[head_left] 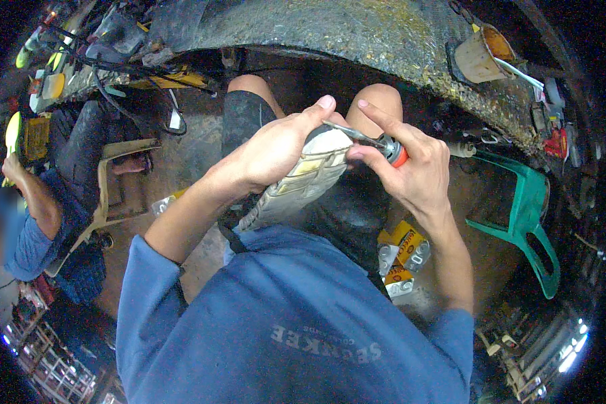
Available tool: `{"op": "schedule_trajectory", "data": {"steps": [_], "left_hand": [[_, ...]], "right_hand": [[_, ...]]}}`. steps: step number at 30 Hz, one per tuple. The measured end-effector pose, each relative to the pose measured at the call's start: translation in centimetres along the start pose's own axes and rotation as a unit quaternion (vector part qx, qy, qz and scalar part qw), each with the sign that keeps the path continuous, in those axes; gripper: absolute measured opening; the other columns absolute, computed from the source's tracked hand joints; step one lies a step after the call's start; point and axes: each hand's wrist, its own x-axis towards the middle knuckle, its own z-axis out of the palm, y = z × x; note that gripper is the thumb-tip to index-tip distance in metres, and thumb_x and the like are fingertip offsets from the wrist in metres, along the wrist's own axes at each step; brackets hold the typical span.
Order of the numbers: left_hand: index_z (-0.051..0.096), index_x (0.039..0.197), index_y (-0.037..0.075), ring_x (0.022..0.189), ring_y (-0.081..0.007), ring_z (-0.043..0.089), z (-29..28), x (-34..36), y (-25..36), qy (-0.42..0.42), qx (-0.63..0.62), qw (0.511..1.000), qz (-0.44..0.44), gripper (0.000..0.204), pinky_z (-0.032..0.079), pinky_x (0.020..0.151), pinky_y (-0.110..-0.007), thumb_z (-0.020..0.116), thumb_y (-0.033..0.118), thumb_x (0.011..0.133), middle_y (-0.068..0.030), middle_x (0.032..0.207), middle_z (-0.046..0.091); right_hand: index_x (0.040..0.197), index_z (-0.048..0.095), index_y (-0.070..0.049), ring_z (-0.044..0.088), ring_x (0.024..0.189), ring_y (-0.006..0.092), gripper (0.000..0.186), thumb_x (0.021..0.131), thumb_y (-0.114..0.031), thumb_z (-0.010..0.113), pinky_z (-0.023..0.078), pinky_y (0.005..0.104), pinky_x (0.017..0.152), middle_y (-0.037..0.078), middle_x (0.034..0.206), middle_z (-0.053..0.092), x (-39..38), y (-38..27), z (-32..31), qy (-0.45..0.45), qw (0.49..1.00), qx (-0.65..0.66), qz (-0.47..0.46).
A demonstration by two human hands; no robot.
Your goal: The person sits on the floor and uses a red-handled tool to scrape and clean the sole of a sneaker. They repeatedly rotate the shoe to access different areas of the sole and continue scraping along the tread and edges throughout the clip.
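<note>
A worn off-white piece that looks like a shoe [296, 182] lies tilted over my lap, its far end raised between my knees. My left hand [273, 151] is wrapped along its left side, the thumb up by the far tip. In my right hand [414, 161] is a hand tool [395, 156] with an orange-and-black handle and a thin metal shaft. That shaft points left and reaches the far end of the shoe. Whether its tip pierces or only touches the shoe, I cannot tell.
Beyond my knees runs a dark, debris-strewn workbench [357, 40], bearing a stained bucket [479, 57]. A green plastic chair [528, 225] stands right. Yellow-and-silver packs [405, 246] lie on the floor. At left, another person [40, 215] near a beige chair [101, 182] holds a yellow-green object [13, 131].
</note>
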Motion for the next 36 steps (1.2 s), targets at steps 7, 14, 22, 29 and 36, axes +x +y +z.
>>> {"op": "schedule_trajectory", "data": {"steps": [7, 14, 22, 29, 36], "left_hand": [[0.078, 0.117, 0.005, 0.098, -0.0186, 0.072, -0.5, -1.1, 1.9, 0.054, -0.006, 0.994, 0.100, 0.071, 0.058, 0.095, -0.035, 0.025, 0.053, 0.125, -0.0105, 0.107, 0.078], [0.074, 0.122, 0.003, 0.102, -0.0228, 0.073, 1.9, -1.1, 3.3, 0.305, 0.139, 0.854, 0.398, 0.072, 0.057, 0.096, -0.038, 0.020, 0.050, 0.125, -0.0121, 0.113, 0.079], [0.073, 0.126, 0.002, 0.102, -0.0210, 0.072, 1.2, 0.1, -0.2, 0.346, 0.066, 0.812, 0.465, 0.074, 0.056, 0.095, -0.035, 0.017, 0.050, 0.125, -0.0136, 0.115, 0.079], [0.075, 0.125, 0.001, 0.098, -0.0201, 0.071, 1.1, 0.9, -0.8, 0.359, 0.051, 0.797, 0.483, 0.075, 0.056, 0.090, -0.036, 0.018, 0.050, 0.125, -0.0137, 0.114, 0.079], [0.075, 0.126, 0.001, 0.091, -0.0195, 0.069, 1.3, 0.9, -1.2, 0.349, 0.050, 0.803, 0.481, 0.073, 0.054, 0.082, -0.036, 0.020, 0.050, 0.124, -0.0123, 0.109, 0.078]], "right_hand": [[0.149, 0.075, -0.007, 0.076, 0.127, 0.0196, 0.060, 0.095, -0.028, 0.090, 0.053, 0.0354, 0.112, 0.016, 0.138, 0.082, -0.5, -1.3, -0.3, -0.009, 0.959, 0.223, 0.175], [0.163, 0.065, -0.012, 0.067, 0.120, 0.0092, 0.068, 0.099, -0.015, 0.089, 0.054, 0.0302, 0.108, 0.009, 0.138, 0.080, -1.3, -7.1, 1.0, -0.027, 0.855, 0.501, 0.134], [0.166, 0.058, -0.002, 0.062, 0.133, 0.0116, 0.067, 0.107, -0.026, 0.081, 0.045, 0.0299, 0.119, 0.009, 0.154, 0.070, -1.6, -8.3, 2.7, -0.140, 0.860, 0.447, 0.203], [0.166, 0.060, -0.009, 0.066, 0.103, 0.0091, 0.066, 0.105, -0.025, 0.082, 0.055, 0.0284, 0.099, 0.004, 0.128, 0.078, -1.7, -8.7, 3.3, -0.114, 0.893, 0.396, 0.181], [0.168, 0.059, -0.015, 0.058, 0.075, 0.0053, 0.066, 0.106, -0.024, 0.080, 0.052, 0.0250, 0.070, -0.005, 0.088, 0.069, -2.7, -8.3, 3.7, -0.113, 0.863, 0.449, 0.201]]}}
